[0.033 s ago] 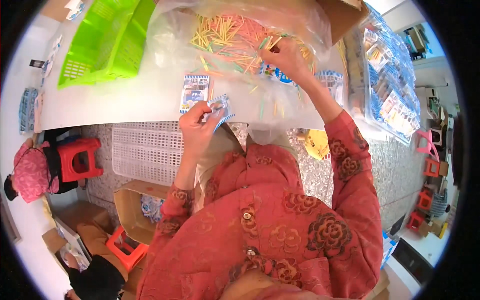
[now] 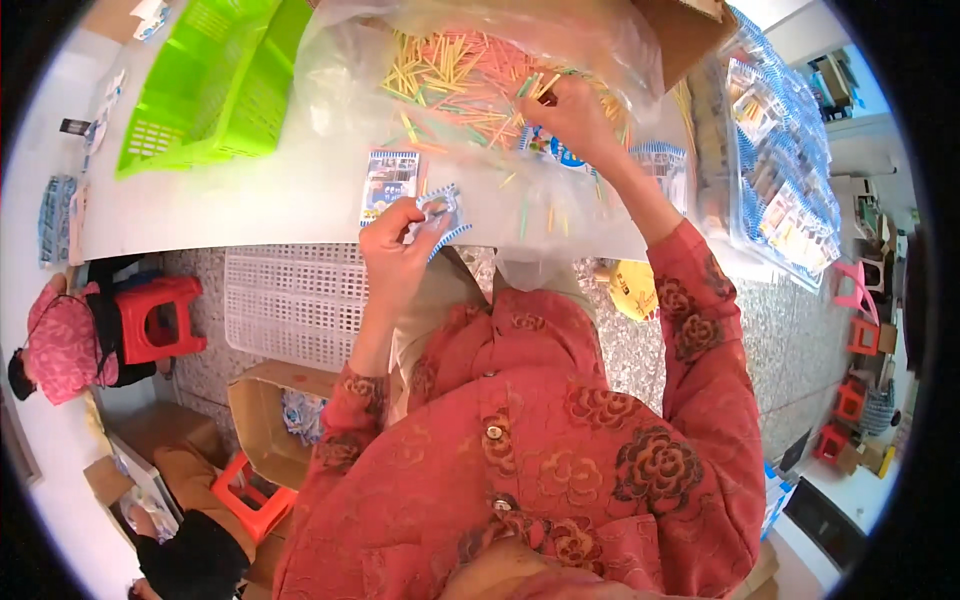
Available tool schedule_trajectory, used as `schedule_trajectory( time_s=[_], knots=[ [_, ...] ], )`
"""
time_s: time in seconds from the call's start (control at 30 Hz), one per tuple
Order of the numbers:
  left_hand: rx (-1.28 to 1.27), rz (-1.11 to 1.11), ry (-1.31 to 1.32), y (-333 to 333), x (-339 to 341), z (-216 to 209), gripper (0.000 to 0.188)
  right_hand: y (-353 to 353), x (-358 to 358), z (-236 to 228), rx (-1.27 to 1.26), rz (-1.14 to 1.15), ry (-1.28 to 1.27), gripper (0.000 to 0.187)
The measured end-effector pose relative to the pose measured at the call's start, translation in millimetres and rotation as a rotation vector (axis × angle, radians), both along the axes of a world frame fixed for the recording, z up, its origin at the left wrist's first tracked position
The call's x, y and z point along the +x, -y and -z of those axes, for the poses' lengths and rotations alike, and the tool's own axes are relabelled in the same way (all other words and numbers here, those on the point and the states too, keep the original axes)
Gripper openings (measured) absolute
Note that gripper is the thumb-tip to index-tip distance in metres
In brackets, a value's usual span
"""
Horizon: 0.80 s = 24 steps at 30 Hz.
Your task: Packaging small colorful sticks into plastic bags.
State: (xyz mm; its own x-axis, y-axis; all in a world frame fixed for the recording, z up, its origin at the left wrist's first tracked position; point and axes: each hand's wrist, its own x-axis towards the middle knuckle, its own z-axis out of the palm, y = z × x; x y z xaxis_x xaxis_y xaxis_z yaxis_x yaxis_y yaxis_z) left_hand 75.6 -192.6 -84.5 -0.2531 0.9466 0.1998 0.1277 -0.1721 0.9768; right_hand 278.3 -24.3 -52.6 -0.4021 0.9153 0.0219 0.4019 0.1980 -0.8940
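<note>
My left hand (image 2: pixel 395 245) is closed on the edge of a small clear packet (image 2: pixel 447 212) with blue striped ends, near the table's front edge. My right hand (image 2: pixel 575 115) reaches to the far side and pinches a few thin yellow and green sticks (image 2: pixel 541 86). Below it spreads a loose pile of pink, yellow and green sticks (image 2: pixel 440 68) on clear plastic film (image 2: pixel 335 75). Beside my left hand a flat printed packet (image 2: pixel 390 178) lies on the white table (image 2: pixel 250 205). Another blue-and-white packet (image 2: pixel 562 152) lies partly under my right wrist.
A bright green basket (image 2: pixel 205 90) stands at the left. A cardboard box (image 2: pixel 685 35) sits at the back right, beside a clear bin of packets (image 2: pixel 785 170). Under the table's edge are a white crate (image 2: pixel 295 300) and an open carton (image 2: pixel 265 415). Two people sit at left.
</note>
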Motion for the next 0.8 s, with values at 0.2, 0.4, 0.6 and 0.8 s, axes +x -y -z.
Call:
schedule_trajectory(
  time_s=[0.2, 0.4, 0.6, 0.8],
  knots=[
    [0.111, 0.131, 0.017, -23.7, 1.3, 2.8, 0.010, -15.0, -4.2, 54.4, 0.594, -0.047, 0.315, 0.019],
    [0.102, 0.108, 0.092, -32.4, 7.2, -6.1, 0.009, 16.1, -3.4, -24.4, 0.181, -0.067, 0.107, 0.014],
    [-0.010, 0.088, 0.015, -49.0, 19.3, -0.1, 0.008, 46.4, -1.6, -80.1, -0.166, -0.274, -0.438, 0.013],
    [0.013, 0.114, 0.000, -54.2, 25.1, 1.2, 0.010, 50.4, -3.8, -72.9, -0.201, -0.283, -0.443, 0.011]
  ],
)
